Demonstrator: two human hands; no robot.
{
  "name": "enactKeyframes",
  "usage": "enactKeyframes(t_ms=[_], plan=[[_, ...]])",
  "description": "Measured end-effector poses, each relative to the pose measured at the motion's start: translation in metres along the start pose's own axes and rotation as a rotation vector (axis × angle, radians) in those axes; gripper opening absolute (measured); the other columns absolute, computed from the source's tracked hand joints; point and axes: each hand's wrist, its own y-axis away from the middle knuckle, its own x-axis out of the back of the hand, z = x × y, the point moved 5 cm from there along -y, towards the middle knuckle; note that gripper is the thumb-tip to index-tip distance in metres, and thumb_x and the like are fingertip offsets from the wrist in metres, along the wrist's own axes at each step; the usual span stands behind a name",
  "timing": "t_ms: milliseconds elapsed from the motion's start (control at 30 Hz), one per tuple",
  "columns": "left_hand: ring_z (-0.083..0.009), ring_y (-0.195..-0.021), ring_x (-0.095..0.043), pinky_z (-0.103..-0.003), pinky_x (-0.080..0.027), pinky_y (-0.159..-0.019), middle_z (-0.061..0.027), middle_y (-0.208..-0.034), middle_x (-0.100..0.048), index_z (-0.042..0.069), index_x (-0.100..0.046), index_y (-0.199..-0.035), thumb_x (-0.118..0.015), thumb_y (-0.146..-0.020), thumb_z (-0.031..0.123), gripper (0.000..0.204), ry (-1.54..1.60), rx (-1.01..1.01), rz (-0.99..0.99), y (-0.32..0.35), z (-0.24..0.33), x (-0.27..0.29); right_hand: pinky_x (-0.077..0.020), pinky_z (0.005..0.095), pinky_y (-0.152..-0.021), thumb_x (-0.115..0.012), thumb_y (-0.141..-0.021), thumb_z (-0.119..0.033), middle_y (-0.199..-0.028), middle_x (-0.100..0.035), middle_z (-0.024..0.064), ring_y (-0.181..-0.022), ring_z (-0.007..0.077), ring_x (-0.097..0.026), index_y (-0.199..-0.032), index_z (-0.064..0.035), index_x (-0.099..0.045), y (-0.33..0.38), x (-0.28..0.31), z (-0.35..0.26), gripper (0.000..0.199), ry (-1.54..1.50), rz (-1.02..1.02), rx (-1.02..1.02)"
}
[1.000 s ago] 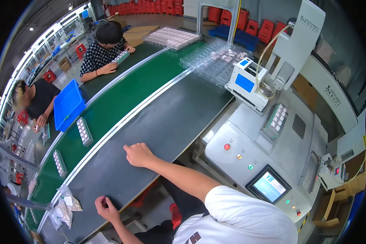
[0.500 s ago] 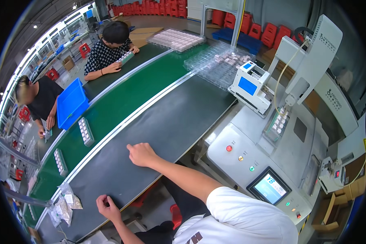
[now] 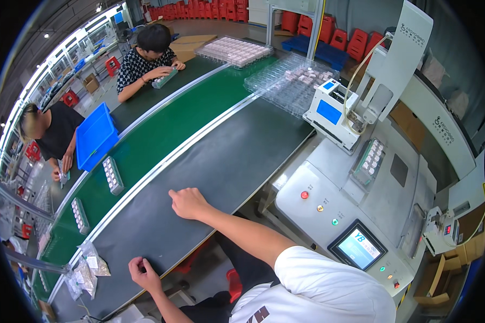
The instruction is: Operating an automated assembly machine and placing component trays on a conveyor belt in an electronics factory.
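Both hands (left hand [image 3: 143, 273], right hand [image 3: 187, 203]) rest on the dark bench [image 3: 221, 161].

The small thing pinched in the left hand [image 3: 143, 273] is too small to tell; the bags [image 3: 86, 272] hold unreadable contents

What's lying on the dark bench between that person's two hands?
Nothing: in the head view the dark bench top between the left hand and the right hand is bare. The clear plastic bags lie farther left, beyond the left hand.
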Motion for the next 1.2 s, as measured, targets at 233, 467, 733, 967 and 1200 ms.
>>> enactKeyframes(t_ms=[233,467,733,967,1200], plan=[[-0.0164,-0.079,-0.059,-0.028,-0.051,-0.069,-0.0098,-0.101,-0.064,-0.003,-0.066,-0.098,-0.066,-0.092,-0.004,0.006,0.002,0.001,0.005,0.002,-0.001,0.008,-0.0559,0.0559,-0.074,-0.061,-0.092,-0.021,-0.082,-0.074,0.0187,-0.082,0.0428,-0.072,-0.105,-0.0060,-0.065,0.001,-0.002,-0.008,0.020,-0.009,0.006,-0.012],[-0.0194,-0.083,-0.063,-0.029,-0.054,-0.071,-0.0119,-0.101,-0.065,-0.003,-0.067,-0.097,-0.067,-0.090,-0.005,0.007,0.025,0.003,0.025,0.004,0.006,-0.003,-0.0563,0.0574,-0.074,-0.060,-0.092,-0.022,-0.082,-0.074,0.0197,-0.082,0.0425,-0.073,-0.107,-0.0054,-0.065,0.006,0.005,0.004,0.023,0.028,0.013,-0.026],[-0.0236,-0.081,-0.066,-0.032,-0.054,-0.070,-0.0133,-0.096,-0.067,-0.001,-0.067,-0.093,-0.068,-0.087,-0.003,0.006,-0.071,-0.004,0.081,-0.007,0.009,0.029,-0.0556,0.0597,-0.074,-0.059,-0.091,-0.025,-0.084,-0.074,0.0202,-0.082,0.0447,-0.073,-0.106,-0.0096,-0.067,-0.009,-0.010,-0.027,0.023,0.001,0.037,0.005],[-0.0287,-0.082,-0.070,-0.037,-0.057,-0.074,-0.0151,-0.094,-0.070,0.002,-0.069,-0.094,-0.070,-0.087,0.002,0.007,-0.031,-0.041,0.130,-0.009,0.015,0.009,-0.0548,0.0578,-0.077,-0.062,-0.091,-0.025,-0.089,-0.075,0.0206,-0.086,0.0461,-0.071,-0.109,-0.0139,-0.072,-0.001,0.002,-0.002,0.024,0.097,0.043,-0.059],[-0.0213,-0.080,-0.069,-0.032,-0.057,-0.075,-0.0114,-0.102,-0.065,-0.002,-0.065,-0.098,-0.068,-0.090,-0.003,0.009,0.103,0.112,0.103,0.010,0.006,0.027,-0.0527,0.0564,-0.077,-0.063,-0.094,-0.019,-0.092,-0.074,0.0201,-0.089,0.0453,-0.070,-0.109,-0.0089,-0.067,0.000,-0.020,-0.010,0.019,0.083,0.015,0.036]])
